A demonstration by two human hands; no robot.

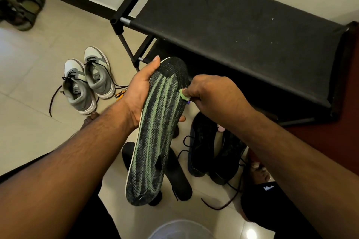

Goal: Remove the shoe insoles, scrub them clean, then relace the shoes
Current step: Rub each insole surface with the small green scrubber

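My left hand (140,91) grips a long black insole with green stripes (155,132) by its upper left edge, holding it upright in mid-air. My right hand (211,95) is shut on a small green brush (184,95) whose bristles touch the insole's right edge near the toe. A pair of black shoes (211,153) with loose black laces stands on the floor under my right forearm. Black insoles (177,176) lie flat on the tiles behind the held one, partly hidden.
A black fabric shoe rack (233,25) stands ahead on the right. Grey-and-white sneakers (89,79) with loose laces sit on the tiles to the left. Olive sandals (19,6) lie at the far left by the wall. A white bucket rim (180,229) shows at the bottom.
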